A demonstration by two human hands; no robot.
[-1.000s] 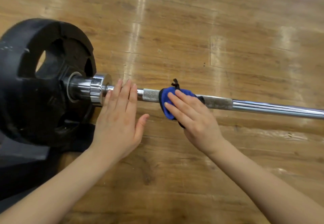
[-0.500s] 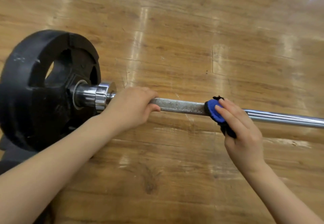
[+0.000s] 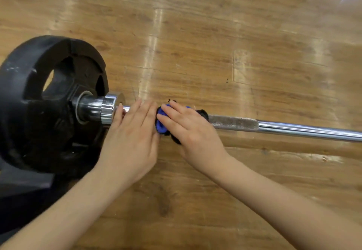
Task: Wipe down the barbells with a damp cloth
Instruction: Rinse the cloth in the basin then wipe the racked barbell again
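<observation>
The plate [image 3: 39, 101] sits at 9 o'clock, the bar [image 3: 293, 128] running toward 3 across the floor [image 3: 215, 44]. The left hand [image 3: 129, 142] lies flat on the bar by the collar, fingers straight; the right hand [image 3: 192, 132] presses the cloth [image 3: 162, 124] around it, touching the left. Wiping is underway; next likely calls for a slide toward 3 o'clock

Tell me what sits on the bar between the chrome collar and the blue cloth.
Only the left hand, its straight fingers laid over the bar. It fills the stretch from the chrome collar to the blue cloth, as the head view shows.
</observation>
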